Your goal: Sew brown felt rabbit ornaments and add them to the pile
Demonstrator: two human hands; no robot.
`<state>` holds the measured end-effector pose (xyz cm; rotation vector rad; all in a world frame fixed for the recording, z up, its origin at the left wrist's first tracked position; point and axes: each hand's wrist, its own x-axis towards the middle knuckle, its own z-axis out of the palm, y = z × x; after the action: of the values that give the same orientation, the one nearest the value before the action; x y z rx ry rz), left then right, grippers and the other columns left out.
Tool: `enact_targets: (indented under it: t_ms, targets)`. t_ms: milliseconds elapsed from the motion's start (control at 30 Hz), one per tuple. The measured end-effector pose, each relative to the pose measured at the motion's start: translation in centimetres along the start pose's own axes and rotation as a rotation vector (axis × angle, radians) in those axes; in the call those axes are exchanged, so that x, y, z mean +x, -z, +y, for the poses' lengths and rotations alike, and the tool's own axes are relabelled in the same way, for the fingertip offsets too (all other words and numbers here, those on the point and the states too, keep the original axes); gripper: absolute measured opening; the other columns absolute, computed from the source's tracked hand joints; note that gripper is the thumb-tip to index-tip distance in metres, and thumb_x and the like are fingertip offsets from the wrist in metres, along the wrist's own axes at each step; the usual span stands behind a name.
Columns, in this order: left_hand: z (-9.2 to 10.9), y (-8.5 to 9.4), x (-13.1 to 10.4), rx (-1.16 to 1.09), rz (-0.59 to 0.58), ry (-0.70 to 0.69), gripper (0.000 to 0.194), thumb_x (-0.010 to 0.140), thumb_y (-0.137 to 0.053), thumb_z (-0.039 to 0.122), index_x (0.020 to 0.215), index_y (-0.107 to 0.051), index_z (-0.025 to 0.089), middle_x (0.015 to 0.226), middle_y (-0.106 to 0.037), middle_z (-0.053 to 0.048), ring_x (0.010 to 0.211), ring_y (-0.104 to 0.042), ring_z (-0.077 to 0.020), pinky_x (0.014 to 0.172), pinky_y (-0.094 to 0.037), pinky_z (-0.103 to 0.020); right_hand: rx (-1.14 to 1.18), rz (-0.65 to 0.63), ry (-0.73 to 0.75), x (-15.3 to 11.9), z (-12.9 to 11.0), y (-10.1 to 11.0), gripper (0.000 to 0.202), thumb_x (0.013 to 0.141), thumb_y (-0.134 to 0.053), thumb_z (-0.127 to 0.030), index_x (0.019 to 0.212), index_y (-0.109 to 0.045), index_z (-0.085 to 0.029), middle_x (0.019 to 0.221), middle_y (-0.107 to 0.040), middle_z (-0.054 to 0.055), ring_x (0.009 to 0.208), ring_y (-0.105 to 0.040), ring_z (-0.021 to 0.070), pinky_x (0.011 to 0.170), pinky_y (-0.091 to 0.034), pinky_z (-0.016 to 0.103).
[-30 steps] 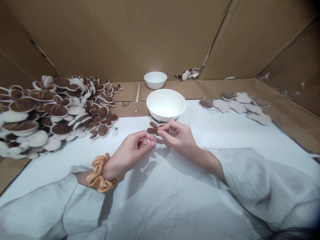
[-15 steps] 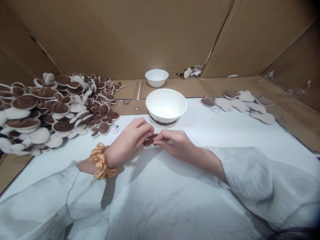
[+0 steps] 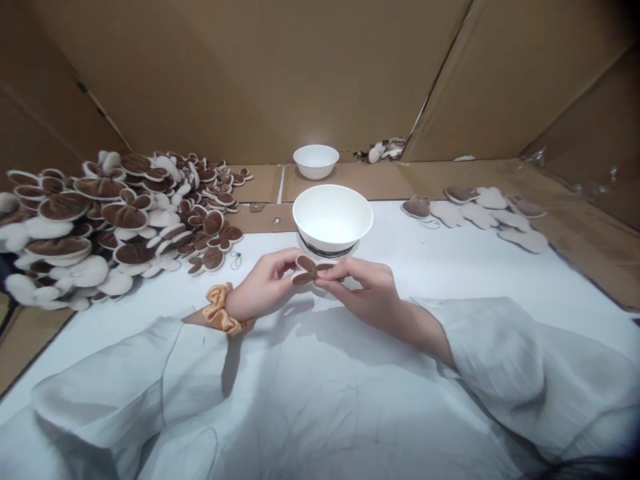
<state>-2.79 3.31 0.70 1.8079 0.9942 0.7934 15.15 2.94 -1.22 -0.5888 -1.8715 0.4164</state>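
Between both hands, just in front of the large white bowl (image 3: 333, 215), is a small brown plush piece (image 3: 305, 270) with pale edges and rounded lobes. My left hand (image 3: 267, 283), with an orange scrunchie (image 3: 223, 310) at the wrist, grips its left side, fingers partly behind it. Thumb and index finger of my right hand (image 3: 360, 287) pinch the piece near its middle. Part of it is hidden by the right fingers. Dark thread (image 3: 327, 252) is wound round the base of the bowl.
A large heap of brown and cream plush pieces (image 3: 125, 217) covers the left side. Flat pale and brown pieces (image 3: 480, 213) lie at the right. A smaller white bowl (image 3: 316, 162) stands behind, near the cardboard wall (image 3: 260, 80). Loose thread (image 3: 237, 260) lies beside the heap.
My left hand has opened its grip position and moved slightly lower around the piece's left side. The plush piece is now raised and shows more of its brown lobes. The view has shifted slightly.
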Motion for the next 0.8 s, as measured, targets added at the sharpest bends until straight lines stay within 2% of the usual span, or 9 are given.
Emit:
enact_targets:
  t_ms: [133, 300, 467, 600, 700, 800]
  targets:
    - [0.5, -1.4, -0.6, -0.102, 0.069, 0.047, 0.016, 0.083, -0.049, 0.028, 0.084, -0.055, 0.013, 0.08, -0.055, -0.003, 0.077, -0.05, -0.0137, 0.071, -0.04, -0.025, -0.061, 0.136, -0.113, 0.0, 0.0, -0.3, 0.005, 0.076, -0.062, -0.015, 0.073, -0.059, -0.019, 0.068, -0.068, 0.001, 0.067, -0.066, 0.0135, 0.058, -0.053, 0.023]
    - [1.2, -2.4, -1.7, 0.071, 0.211, 0.067, 0.017, 0.084, -0.047, 0.03, 0.077, -0.052, 0.016, 0.075, -0.053, -0.001, 0.072, -0.05, -0.0129, 0.068, -0.04, -0.024, -0.082, 0.128, -0.245, 0.1, -0.2, -0.4, 0.005, 0.077, -0.06, -0.02, 0.072, -0.059, -0.019, 0.071, -0.068, 0.001, 0.066, -0.065, 0.0139, 0.058, -0.054, 0.025]
    - [1.4, -2.5, -2.5, 0.386, 0.192, -0.13, 0.012, 0.087, -0.043, 0.02, 0.079, -0.051, 0.017, 0.077, -0.053, -0.002, 0.074, -0.049, -0.0128, 0.07, -0.04, -0.024, -0.085, -0.023, -0.268, 0.1, 0.7, 0.0, 0.006, 0.08, -0.056, -0.017, 0.076, -0.06, -0.018, 0.075, -0.069, 0.001, 0.067, -0.064, 0.0124, 0.06, -0.052, 0.023]
    - [1.7, -1.7, -2.2, 0.608, 0.225, -0.276, 0.013, 0.087, -0.04, 0.013, 0.083, -0.051, 0.017, 0.085, -0.053, -0.004, 0.083, -0.048, -0.0142, 0.077, -0.04, -0.026, -0.115, -0.175, -0.174, 0.0, 1.4, 0.2, 0.006, 0.08, -0.055, -0.016, 0.076, -0.06, -0.018, 0.076, -0.069, 0.001, 0.067, -0.063, 0.0116, 0.062, -0.05, 0.021]
    - [2.0, -0.8, -1.6, 0.682, 0.215, -0.258, 0.018, 0.086, -0.036, 0.011, 0.08, -0.052, 0.017, 0.089, -0.054, -0.005, 0.085, -0.048, -0.0145, 0.077, -0.039, -0.026, -0.093, -0.293, -0.07, 0.0, 1.3, 0.2, 0.01, 0.081, -0.053, -0.013, 0.076, -0.059, -0.019, 0.078, -0.069, 0.0, 0.069, -0.063, 0.0108, 0.063, -0.049, 0.02]
    - [2.3, 0.0, -1.1, 0.633, 0.101, -0.159, 0.018, 0.086, -0.035, 0.012, 0.077, -0.051, 0.017, 0.08, -0.055, -0.002, 0.075, -0.049, -0.0132, 0.07, -0.039, -0.024, -0.064, -0.402, 0.033, 0.1, 1.0, 0.3, 0.015, 0.084, -0.047, -0.011, 0.077, -0.058, -0.019, 0.08, -0.069, 0.001, 0.07, -0.063, 0.0106, 0.063, -0.049, 0.021]
